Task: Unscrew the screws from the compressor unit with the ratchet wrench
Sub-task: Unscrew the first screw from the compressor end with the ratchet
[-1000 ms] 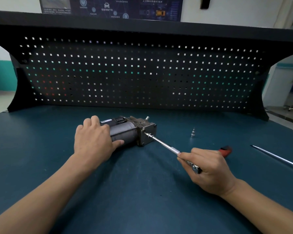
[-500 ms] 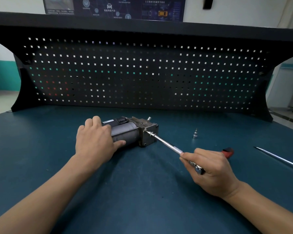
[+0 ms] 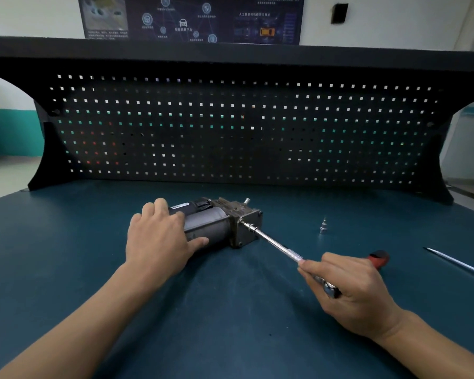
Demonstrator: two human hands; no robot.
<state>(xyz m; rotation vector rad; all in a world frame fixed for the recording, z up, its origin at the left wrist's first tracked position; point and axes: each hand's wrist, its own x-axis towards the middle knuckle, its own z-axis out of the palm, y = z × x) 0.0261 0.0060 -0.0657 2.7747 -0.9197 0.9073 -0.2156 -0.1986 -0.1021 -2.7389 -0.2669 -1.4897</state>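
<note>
A black pegboard (image 3: 230,132) backs the blue-green workbench (image 3: 230,337). The compressor unit (image 3: 216,225) lies on its side on the bench, left of centre and nearer the pegboard than the person. Its square metal end plate faces right.

Judging by its build (a steel motor can with a cast block at one end), it is probably heavy and rigid. The round can will want to roll when torque goes in at the plate. The best place to brace it is on top of the can, well clear of the plate, pressing down.

The left hand (image 3: 159,239) is placed just so. Its palm lies over the cylinder, its fingers curve over the far side, and its thumb stretches along the near flank, gripping the unit. The forearm reaches in straight from the lower left.

The right hand (image 3: 350,288) comes in from the lower right with the wrist low. Its fingers are wrapped closed round the ratchet wrench (image 3: 274,243) at the near end of the knurled bar. A red handle tip (image 3: 378,258) shows past the knuckles.

The slim bar runs up-left, and its tip sits on the plate at a screw I cannot make out. Another screw (image 3: 260,213) shows at the plate's upper corner. The steel should be stiff but slick, so the knurling is the place to hold it.

A thin metal rod (image 3: 460,265) lies at the far right. A small loose socket (image 3: 323,227) stands between it and the unit.
</note>
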